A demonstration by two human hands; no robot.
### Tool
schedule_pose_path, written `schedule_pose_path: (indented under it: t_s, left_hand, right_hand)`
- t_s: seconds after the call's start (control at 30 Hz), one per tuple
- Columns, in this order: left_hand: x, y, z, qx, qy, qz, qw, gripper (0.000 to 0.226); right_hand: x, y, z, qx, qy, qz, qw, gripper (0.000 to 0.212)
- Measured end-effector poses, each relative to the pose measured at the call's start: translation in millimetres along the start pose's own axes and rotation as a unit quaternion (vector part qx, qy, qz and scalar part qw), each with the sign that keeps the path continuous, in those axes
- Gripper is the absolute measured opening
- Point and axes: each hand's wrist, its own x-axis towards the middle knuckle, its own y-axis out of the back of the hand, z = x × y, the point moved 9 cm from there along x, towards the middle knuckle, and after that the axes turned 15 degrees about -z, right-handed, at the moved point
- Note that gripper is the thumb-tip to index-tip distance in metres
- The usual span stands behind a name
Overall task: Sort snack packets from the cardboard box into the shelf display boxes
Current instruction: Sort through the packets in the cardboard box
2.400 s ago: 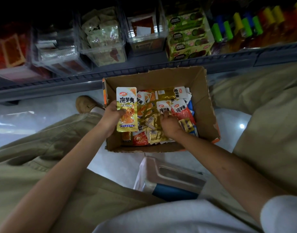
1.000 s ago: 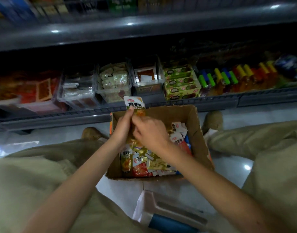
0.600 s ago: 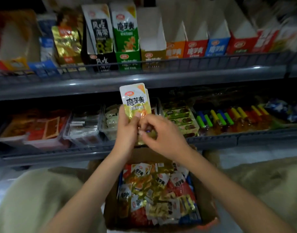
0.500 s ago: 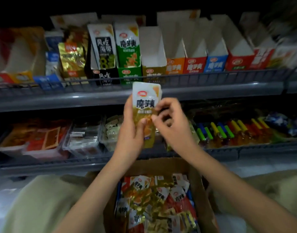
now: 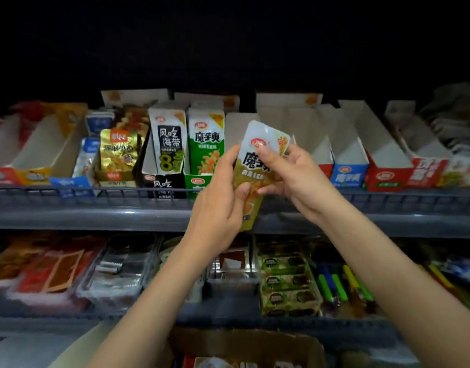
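Both hands hold a yellow-and-white snack packet upright in front of the upper shelf. My left hand grips its lower left side; my right hand pinches its upper right part with thumb and fingers. Behind the packet stand display boxes: a green one with green packets, a black one, and an open white-walled box directly behind the packet. The cardboard box shows only its far rim at the bottom edge, with packets inside.
Further open display boxes, blue and red, line the upper shelf to the right. A wire rail fronts that shelf. The lower shelf carries clear trays and a green carton stack.
Both hands lifted the yellow packet out of the cardboard box and up to the upper shelf's display boxes. The view tilted upward, so the cardboard box dropped to the bottom edge.
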Motion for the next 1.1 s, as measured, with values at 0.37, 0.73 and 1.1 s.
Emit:
schedule_pose_path:
  t_s: [0.37,0.73,1.1]
  left_hand:
    - [22,5,-70,0.112,0.093,0.08,0.986,0.054]
    - [28,-11,-71,0.295,0.038,0.027,0.954,0.024]
    - [28,-13,-67,0.269,0.021,0.022,0.963,0.023]
  right_hand:
    - [57,67,-53,0.062,0.235,0.154,0.958,0.034]
    - [115,54,-21,-0.422,0.107,0.094,0.896,0.018]
    - [104,45,-20,-0.614,0.057,0.249,0.746,0.033]
